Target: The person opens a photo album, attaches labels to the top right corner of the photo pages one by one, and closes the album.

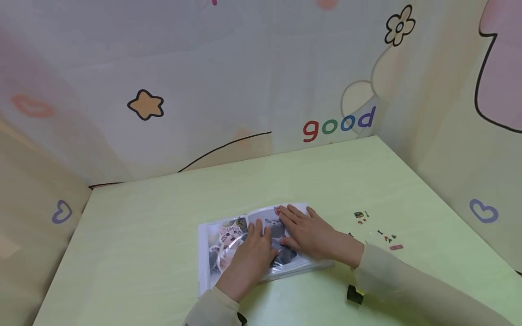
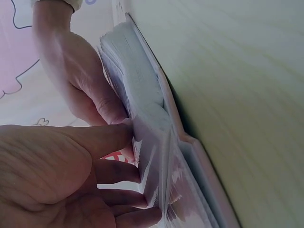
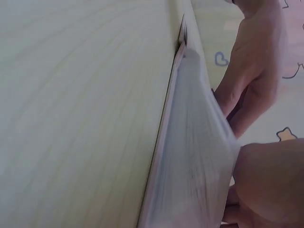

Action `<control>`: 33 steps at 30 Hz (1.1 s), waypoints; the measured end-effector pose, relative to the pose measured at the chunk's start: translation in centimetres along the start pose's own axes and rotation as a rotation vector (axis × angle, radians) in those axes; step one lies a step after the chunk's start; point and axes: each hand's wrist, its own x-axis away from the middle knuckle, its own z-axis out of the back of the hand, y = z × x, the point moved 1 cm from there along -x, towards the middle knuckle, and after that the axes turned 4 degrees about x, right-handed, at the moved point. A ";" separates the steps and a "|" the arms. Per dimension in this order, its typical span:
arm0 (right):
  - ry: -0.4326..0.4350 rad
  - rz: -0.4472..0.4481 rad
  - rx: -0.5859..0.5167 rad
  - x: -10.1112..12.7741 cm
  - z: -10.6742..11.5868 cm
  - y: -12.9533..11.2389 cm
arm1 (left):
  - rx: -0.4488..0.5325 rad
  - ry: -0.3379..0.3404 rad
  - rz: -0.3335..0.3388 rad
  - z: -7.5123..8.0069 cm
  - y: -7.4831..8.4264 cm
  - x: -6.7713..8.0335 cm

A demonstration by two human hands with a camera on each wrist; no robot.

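Note:
An album with clear plastic sleeves [image 1: 203,265] lies open on the table, with cat pictures on both visible pages. My left hand [image 1: 252,254] rests on it near the middle fold, its fingers extended over the right page. Palm down, my right hand [image 1: 311,233] presses on that right page, fingers pointing to its upper part. A small red sticker [image 1: 277,210] shows beside the right fingertips. From the left wrist view, the thick stack of pages [image 2: 137,76] and the fingers touching the top sheet are seen edge-on. The right palm hides part of the page.
Small loose stickers [image 1: 359,215] lie to the right of the album, with a pink strip-shaped one [image 1: 396,247] among them. A small black and yellow object [image 1: 355,294] sits by the right forearm. Printed cloth walls [image 1: 228,90] border the pale green table [image 1: 134,235].

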 end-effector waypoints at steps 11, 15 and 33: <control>-0.057 -0.052 -0.037 -1.5 0.1 2.0 | 0.033 -0.040 0.027 0.1 -0.3 -0.2; -0.055 -0.063 -0.084 -2.0 0.0 2.7 | 0.038 -0.049 0.008 0.5 -0.6 -0.2; 0.023 -0.084 -0.277 -0.2 0.2 3.5 | 0.115 0.136 0.120 3.7 -8.2 1.0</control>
